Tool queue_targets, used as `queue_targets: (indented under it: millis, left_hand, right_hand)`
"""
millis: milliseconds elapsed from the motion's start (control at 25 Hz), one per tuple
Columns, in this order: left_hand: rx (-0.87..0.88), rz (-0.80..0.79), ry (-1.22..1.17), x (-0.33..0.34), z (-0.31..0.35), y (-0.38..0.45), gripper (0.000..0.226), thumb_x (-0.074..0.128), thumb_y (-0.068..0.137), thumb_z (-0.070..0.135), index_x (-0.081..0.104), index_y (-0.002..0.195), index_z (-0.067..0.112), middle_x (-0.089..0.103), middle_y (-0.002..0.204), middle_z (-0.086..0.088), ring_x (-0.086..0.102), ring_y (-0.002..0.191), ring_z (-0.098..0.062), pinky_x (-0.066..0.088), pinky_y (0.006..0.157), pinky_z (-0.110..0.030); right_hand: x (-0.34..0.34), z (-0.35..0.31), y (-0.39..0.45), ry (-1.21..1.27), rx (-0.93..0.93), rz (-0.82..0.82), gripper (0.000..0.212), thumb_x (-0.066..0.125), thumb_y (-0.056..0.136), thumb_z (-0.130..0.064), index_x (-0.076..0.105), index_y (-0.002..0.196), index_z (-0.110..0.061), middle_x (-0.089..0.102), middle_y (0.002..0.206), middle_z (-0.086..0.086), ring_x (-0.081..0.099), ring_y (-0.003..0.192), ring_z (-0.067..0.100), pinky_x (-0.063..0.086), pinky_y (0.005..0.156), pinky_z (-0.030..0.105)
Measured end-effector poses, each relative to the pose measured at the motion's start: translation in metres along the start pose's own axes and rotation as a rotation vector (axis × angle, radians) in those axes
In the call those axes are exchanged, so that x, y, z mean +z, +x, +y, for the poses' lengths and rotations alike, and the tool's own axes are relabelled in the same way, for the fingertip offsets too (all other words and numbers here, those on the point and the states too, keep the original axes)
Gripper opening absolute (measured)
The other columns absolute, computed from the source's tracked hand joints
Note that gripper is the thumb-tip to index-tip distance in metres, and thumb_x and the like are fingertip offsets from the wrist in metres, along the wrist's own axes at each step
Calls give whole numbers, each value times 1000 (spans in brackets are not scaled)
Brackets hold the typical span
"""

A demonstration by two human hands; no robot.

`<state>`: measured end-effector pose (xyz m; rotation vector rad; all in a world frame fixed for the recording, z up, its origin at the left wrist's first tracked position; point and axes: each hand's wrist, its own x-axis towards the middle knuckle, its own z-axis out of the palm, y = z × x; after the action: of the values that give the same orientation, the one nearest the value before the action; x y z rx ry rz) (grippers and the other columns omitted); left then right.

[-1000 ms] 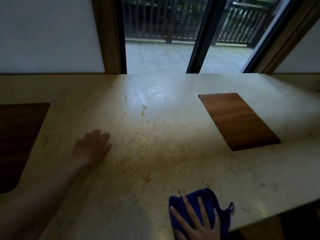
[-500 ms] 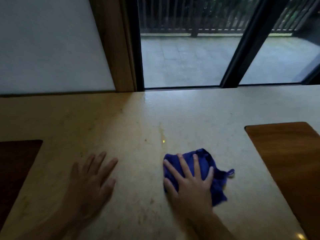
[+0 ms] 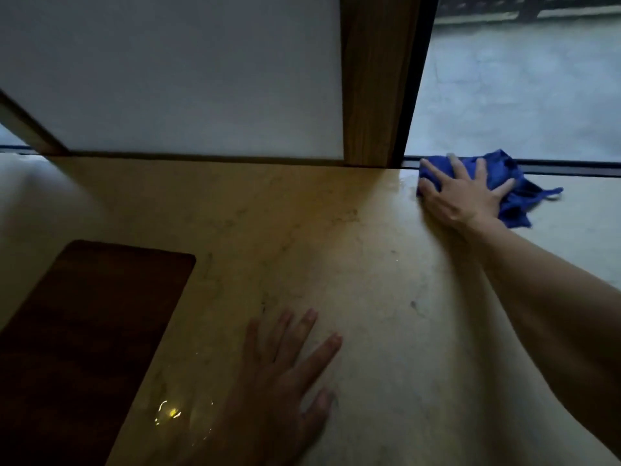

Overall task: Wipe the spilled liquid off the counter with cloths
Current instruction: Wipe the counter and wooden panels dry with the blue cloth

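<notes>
Both of the person's arms are bare as far as they can be seen, with no sleeve or cuff showing on either forearm. The left hand (image 3: 285,381) has no ring, watch or band that I can make out, though the dim light blurs its details. The right hand (image 3: 460,193) and its long forearm likewise carry nothing on the wrist or fingers, and the fingernails on both hands look short and plain.

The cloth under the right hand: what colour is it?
Blue, plain; the cloth shows clearly in the head view, at the counter's far edge.
</notes>
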<state>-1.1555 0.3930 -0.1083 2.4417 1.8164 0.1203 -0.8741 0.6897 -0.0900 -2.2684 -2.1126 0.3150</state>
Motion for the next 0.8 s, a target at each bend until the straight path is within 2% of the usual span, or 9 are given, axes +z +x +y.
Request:
queue_targets:
  millis: [160, 240, 320, 440, 560, 680, 800]
  left_hand:
    - [-30, -72, 33, -7, 2, 0, 65, 32, 92, 61, 11, 152, 51, 11, 166, 4, 7, 152, -25, 7, 115, -63]
    - [-58, -141, 46, -14, 3, 0, 62, 18, 92, 64, -3, 150, 55, -3, 166, 8, -7, 152, -22, -2, 118, -60]
    - [-76, -182, 82, -16, 2, 2, 62, 9, 90, 65, -8, 149, 54, -8, 166, 8, -9, 152, -22, -3, 118, -61]
    - [-46, -137, 83, -16, 6, 1, 69, 6, 86, 65, 7, 153, 48, 6, 167, 4, 5, 152, -26, 7, 117, -60]
    - [-109, -96, 20, -16, 11, -26, 74, 8, 84, 63, 22, 153, 39, 18, 165, 0, 15, 150, -28, 14, 117, -52]
    - [-118, -143, -15, -26, 4, -75, 69, 16, 90, 58, 25, 153, 33, 19, 164, -2, 18, 149, -28, 17, 116, -50]
    - [-29, -219, 46, -41, -16, -133, 59, 22, 100, 53, 18, 155, 33, 11, 166, 1, 12, 151, -25, 15, 118, -49]
  right_hand:
    - [9, -18, -37, -43, -126, -5, 51, 14, 95, -65, 8, 146, -62, -4, 165, -11, -10, 150, 32, -6, 105, 77]
    - [17, -21, -89, -41, -156, 5, 51, 14, 95, -66, 6, 145, -63, -5, 165, -12, -10, 150, 31, -7, 106, 76]
    - [27, -24, -155, -32, -202, 20, 51, 13, 95, -67, 5, 145, -63, -5, 164, -13, -11, 150, 29, -6, 108, 74]
    - [44, -10, -281, -11, -193, 34, 51, 11, 95, -68, 5, 146, -62, -4, 164, -15, -10, 151, 27, -4, 110, 72]
    - [57, 9, -422, -16, -99, 37, 53, 7, 94, -68, 3, 146, -61, 0, 164, -13, -5, 151, 27, 4, 112, 70]
    - [70, 24, -554, -32, 42, -26, 50, -1, 88, -71, -14, 137, -70, -19, 160, -19, -21, 148, 20, -8, 114, 63]
    - [80, 12, -650, -8, 250, -60, 55, -10, 75, -75, -32, 126, -71, -26, 156, -22, -20, 147, 16, -5, 114, 62]
